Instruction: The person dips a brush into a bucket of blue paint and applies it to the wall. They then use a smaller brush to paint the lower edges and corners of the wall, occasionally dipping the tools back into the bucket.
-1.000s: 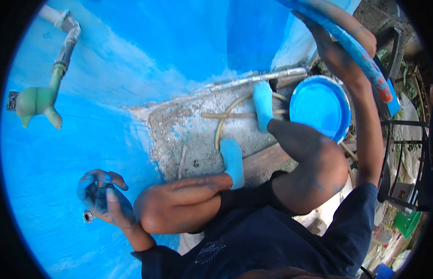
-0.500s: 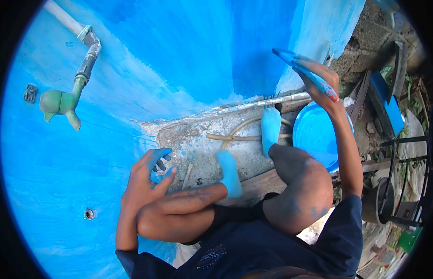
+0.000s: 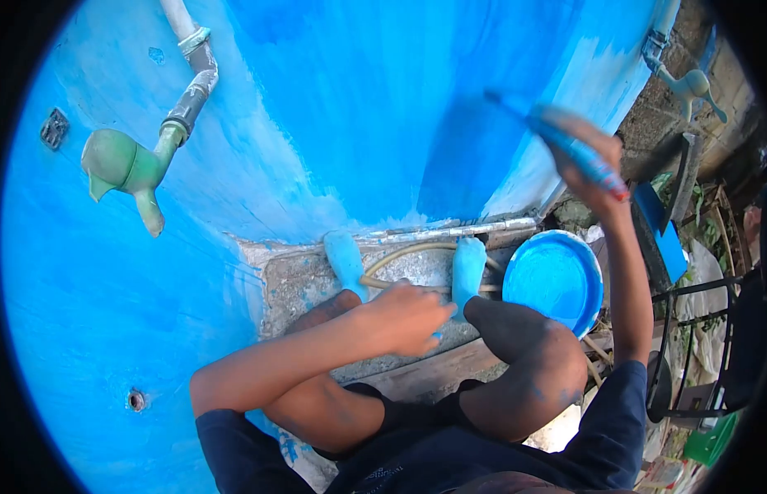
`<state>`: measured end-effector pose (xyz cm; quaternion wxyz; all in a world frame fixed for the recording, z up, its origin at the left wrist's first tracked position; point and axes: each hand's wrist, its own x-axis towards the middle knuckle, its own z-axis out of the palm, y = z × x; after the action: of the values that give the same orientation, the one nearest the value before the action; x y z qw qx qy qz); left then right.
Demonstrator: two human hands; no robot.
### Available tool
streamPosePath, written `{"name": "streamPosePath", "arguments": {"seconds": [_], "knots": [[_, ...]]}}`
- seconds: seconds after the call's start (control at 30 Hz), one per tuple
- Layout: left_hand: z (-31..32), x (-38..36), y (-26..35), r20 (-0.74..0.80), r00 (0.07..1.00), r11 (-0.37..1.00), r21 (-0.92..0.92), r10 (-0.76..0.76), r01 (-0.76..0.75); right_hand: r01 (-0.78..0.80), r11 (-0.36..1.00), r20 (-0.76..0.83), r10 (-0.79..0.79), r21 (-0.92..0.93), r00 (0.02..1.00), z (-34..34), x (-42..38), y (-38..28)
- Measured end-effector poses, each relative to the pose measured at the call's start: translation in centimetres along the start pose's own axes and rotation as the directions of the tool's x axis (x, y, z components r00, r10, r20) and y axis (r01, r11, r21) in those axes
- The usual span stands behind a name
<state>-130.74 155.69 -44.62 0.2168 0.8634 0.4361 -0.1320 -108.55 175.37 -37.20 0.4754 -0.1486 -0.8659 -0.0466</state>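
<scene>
I squat facing a freshly painted blue wall point(image 3: 359, 123). My right hand point(image 3: 588, 169) is shut on a paint-smeared brush handle point(image 3: 575, 150) whose tip points at the wall near its right edge. My left hand point(image 3: 406, 317) hangs over my left shin with loosely curled fingers and holds nothing. A round blue bowl of paint point(image 3: 553, 280) sits on the ground under my right arm. My feet point(image 3: 467, 270) are covered in blue paint and rest on a rough concrete base point(image 3: 305, 284).
A green tap point(image 3: 118, 169) on a grey pipe juts from the wall at upper left. A tan hose point(image 3: 408, 251) and a metal pipe point(image 3: 466, 229) lie along the wall's foot. A second tap point(image 3: 688, 82) sits at upper right. Black metal frames and clutter fill the right side.
My left hand came off the blue wall and swung right to hover over my shin. My right hand lifted the brush from above the bowl up to the wall. My left foot slid forward.
</scene>
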Motion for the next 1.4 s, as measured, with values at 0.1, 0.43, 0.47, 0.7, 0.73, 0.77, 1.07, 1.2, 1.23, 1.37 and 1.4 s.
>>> {"name": "streamPosePath", "arguments": {"seconds": [0.1, 0.43, 0.47, 0.7, 0.73, 0.77, 1.07, 1.2, 1.23, 1.37, 1.4], "knots": [[1.1, 4.8, -1.6, 0.186, 0.982, 1.0, 0.02, -0.014, 0.01, 0.161, 0.977, -0.217, -0.188, -0.138, 0.958, -2.0, 7.3, -0.9], [2.6, 5.7, -2.9, 0.192, 0.981, 0.996, -0.075, -0.042, 0.057, 0.242, 0.937, -0.176, -0.29, -0.253, 0.941, 3.2, 9.2, 1.2], [2.8, 5.5, -3.3, 0.158, 0.987, 0.999, -0.004, -0.04, 0.041, 0.211, 0.943, -0.088, -0.24, -0.257, 0.967, 4.2, 7.5, 0.4], [3.8, 4.8, -4.5, 0.37, 0.928, 0.999, -0.024, -0.034, 0.046, 0.285, 0.956, 0.393, -0.237, -0.066, 0.888, 9.5, -2.6, -1.7], [3.6, 4.6, -4.4, 0.364, 0.931, 0.997, -0.052, -0.03, 0.052, 0.284, 0.957, 0.395, -0.237, -0.064, 0.888, 9.4, -2.5, -1.8], [3.5, 4.6, -4.4, 0.356, 0.934, 0.995, -0.078, -0.026, 0.057, 0.159, 0.987, 0.448, -0.153, 0.023, 0.881, 9.2, -2.2, -1.9], [4.5, 4.9, -4.1, 0.294, 0.955, 0.997, -0.073, 0.031, -0.01, 0.026, 0.998, -0.126, -0.032, -0.05, 0.992, 2.6, 8.5, 0.2], [4.8, 4.9, -4.4, 0.291, 0.956, 0.997, -0.081, 0.038, -0.015, 0.172, 0.985, -0.56, -0.139, 0.005, 0.816, 2.5, 10.3, 1.7], [4.8, 4.9, -4.5, 0.288, 0.957, 0.996, -0.09, 0.035, -0.01, 0.164, 0.976, -0.559, -0.215, -0.141, 0.801, 2.9, 10.0, 1.8], [3.9, 4.7, -4.8, 0.384, 0.923, 0.997, -0.079, 0.009, 0.023, 0.121, 0.978, -0.159, -0.149, -0.172, 0.976, 6.3, 3.0, 1.9], [3.7, 4.7, -4.9, 0.378, 0.926, 0.997, -0.073, 0.007, 0.023, 0.102, 0.992, -0.012, -0.103, -0.074, 0.995, 6.9, 0.6, 1.2]]}}
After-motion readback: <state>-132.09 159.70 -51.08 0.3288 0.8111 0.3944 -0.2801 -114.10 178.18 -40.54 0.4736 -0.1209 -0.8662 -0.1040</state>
